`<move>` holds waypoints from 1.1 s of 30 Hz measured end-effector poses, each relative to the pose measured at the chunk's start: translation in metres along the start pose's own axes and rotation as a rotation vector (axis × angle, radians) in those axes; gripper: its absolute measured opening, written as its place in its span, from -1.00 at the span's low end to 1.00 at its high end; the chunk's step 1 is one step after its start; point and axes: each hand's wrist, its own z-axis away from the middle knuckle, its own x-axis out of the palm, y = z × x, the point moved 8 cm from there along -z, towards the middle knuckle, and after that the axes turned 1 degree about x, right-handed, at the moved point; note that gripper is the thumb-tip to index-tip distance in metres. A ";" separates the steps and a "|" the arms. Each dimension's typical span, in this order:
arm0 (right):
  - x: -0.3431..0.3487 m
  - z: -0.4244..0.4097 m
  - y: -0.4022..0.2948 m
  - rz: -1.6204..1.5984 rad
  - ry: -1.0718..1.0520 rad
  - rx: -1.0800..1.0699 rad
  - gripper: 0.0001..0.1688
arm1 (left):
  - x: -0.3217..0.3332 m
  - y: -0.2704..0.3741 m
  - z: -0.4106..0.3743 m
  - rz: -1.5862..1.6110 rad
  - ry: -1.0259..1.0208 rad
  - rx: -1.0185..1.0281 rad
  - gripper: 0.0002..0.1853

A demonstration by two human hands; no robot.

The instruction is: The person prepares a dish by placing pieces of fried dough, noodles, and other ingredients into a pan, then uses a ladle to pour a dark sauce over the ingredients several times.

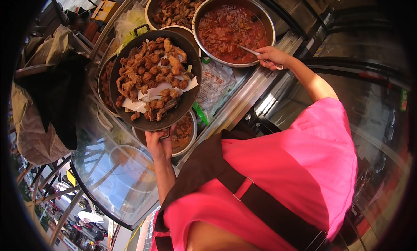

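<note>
My left hand [159,143] grips the lower loop handle of a black wok-like pan [192,104]. The pan holds fried battered pieces [150,68] heaped over white sheets of paper [135,105]. My right hand [273,58] holds the handle of a metal utensil [251,51], whose far end dips into red stew. The stew [228,29] fills a round steel bowl [273,32] at the top; what the utensil's end looks like is hidden in the sauce.
Behind the pan are a bowl [147,10] of browned pieces and a plastic bag of leafy greens [130,29]. A clear printed bag [215,85] lies beside the pan. Below stands another bowl [194,127] of food. Curved glass [110,172] and a metal rail [241,104] border the display case.
</note>
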 end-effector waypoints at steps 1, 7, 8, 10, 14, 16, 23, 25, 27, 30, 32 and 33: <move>0.001 0.002 0.001 -0.018 0.001 -0.015 -0.68 | 0.000 0.000 -0.001 -0.004 -0.005 -0.003 -0.45; 0.019 0.024 -0.003 -0.033 0.040 -0.089 -0.69 | 0.001 0.004 -0.006 -0.010 -0.091 -0.005 -0.46; 0.022 0.028 -0.003 -0.039 0.046 -0.090 -0.69 | -0.002 0.004 -0.007 -0.001 -0.110 -0.006 -0.46; 0.027 0.038 -0.003 -0.044 0.073 -0.084 -0.67 | -0.006 0.003 -0.012 0.014 -0.156 -0.009 -0.44; 0.038 0.063 -0.006 -0.036 0.104 -0.106 -0.69 | -0.002 0.007 -0.018 -0.014 -0.195 -0.022 -0.43; 0.051 0.083 -0.023 -0.018 0.141 -0.117 -0.71 | 0.002 0.009 -0.026 -0.030 -0.186 -0.020 -0.44; 0.096 0.153 -0.098 0.142 0.215 -0.181 -0.57 | 0.020 -0.016 -0.060 -0.067 -0.287 -0.061 -0.48; 0.119 0.169 -0.114 0.185 0.223 -0.181 -0.56 | 0.034 -0.023 -0.061 -0.058 -0.302 -0.091 -0.49; 0.139 0.170 -0.122 0.235 0.186 -0.176 -0.54 | 0.042 -0.036 -0.064 -0.043 -0.349 -0.139 -0.46; 0.167 0.161 -0.123 0.316 0.105 -0.146 -0.53 | 0.057 -0.048 -0.057 0.008 -0.404 -0.200 -0.41; 0.186 0.153 -0.121 0.470 0.192 -0.170 -0.55 | 0.063 -0.046 -0.050 0.009 -0.431 -0.206 -0.38; 0.194 0.152 -0.120 0.574 0.234 -0.194 -0.56 | 0.066 -0.047 -0.046 0.013 -0.442 -0.212 -0.37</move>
